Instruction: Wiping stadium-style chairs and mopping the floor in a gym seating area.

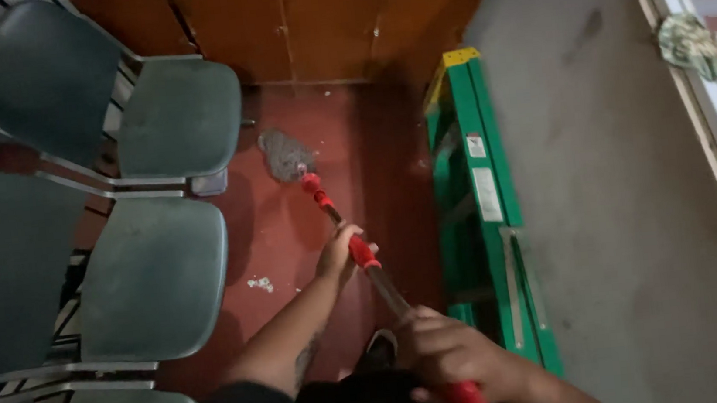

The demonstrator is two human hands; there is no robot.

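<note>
A mop with a red and dark handle point(384, 280) runs from the bottom centre up to a grey stringy mop head point(286, 154) resting on the red floor near the back wall. My left hand point(342, 251) grips the handle about midway down. My right hand point(450, 352) is closed around the handle's upper red part, close to my body. The mop head lies beside the front edge of the far chair seat.
A row of grey-green chairs point(156, 278) on a metal frame lines the left. A green stepladder point(486, 207) leans against the grey wall point(621, 202) on the right. A crumpled cloth point(690, 43) hangs on a white frame. Small litter point(260, 284) lies on the floor.
</note>
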